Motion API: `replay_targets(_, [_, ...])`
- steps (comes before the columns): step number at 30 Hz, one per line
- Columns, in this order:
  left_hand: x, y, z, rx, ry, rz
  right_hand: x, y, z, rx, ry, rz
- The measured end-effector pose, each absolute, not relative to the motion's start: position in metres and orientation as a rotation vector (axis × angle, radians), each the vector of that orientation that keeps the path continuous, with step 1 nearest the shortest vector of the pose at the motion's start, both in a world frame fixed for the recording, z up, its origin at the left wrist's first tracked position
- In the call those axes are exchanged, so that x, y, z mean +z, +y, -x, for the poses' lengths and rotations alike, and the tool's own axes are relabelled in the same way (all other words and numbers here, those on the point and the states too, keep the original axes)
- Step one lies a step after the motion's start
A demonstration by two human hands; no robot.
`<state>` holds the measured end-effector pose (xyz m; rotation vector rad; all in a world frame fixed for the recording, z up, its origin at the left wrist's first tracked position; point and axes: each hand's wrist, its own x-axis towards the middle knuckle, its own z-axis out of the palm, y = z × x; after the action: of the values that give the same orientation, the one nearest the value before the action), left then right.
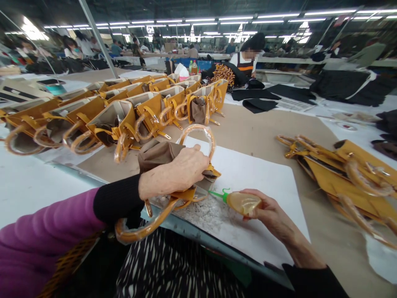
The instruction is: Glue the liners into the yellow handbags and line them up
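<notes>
My left hand (178,169) is closed on a mustard-yellow handbag (182,193) at the table's front edge. The bag's brown lining (158,155) bulges out behind the wrist, and its round handles (149,227), wrapped in clear film, stick out on both sides of the hand. In my right hand (269,211) is a clear squeeze bottle (245,202) of amber liquid, probably glue, lying nearly level. Its green nozzle points left, close to the bag's opening. My left fingertips are partly hidden from view.
Rows of similar yellow handbags (120,111) stand open at the back left. More flat yellow bags (350,174) lie at the right. White paper (263,169) covers brown board under my hands. Black fabric pieces (260,99) and a co-worker (245,62) are across the table.
</notes>
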<state>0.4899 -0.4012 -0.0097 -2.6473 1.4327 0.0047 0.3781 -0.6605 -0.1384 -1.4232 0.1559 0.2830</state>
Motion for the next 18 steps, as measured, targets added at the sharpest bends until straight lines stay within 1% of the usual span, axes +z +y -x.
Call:
replay_targets(4, [-0.027, -0.391, -0.49, -0.112, 1.553, 2.664, -0.141, -0.66, -0.382, 0.227, 0.166, 1.45])
replay_targets(8, [-0.019, -0.393, -0.485, 0.031, 1.437, 2.674, -0.143, -0.66, -0.387, 0.145, 0.198, 1.469])
replay_targets(10, [-0.016, -0.394, -0.483, 0.075, 1.414, 2.672, -0.143, -0.66, -0.386, 0.168, 0.202, 1.464])
replay_targets(12, [-0.018, -0.393, -0.481, 0.047, 1.458, 2.683, -0.144, -0.659, -0.383, 0.22, 0.188, 1.453])
replay_targets(18, [-0.037, -0.38, -0.472, -0.006, 1.509, 2.693, -0.143, -0.657, -0.372, 0.252, 0.168, 1.374])
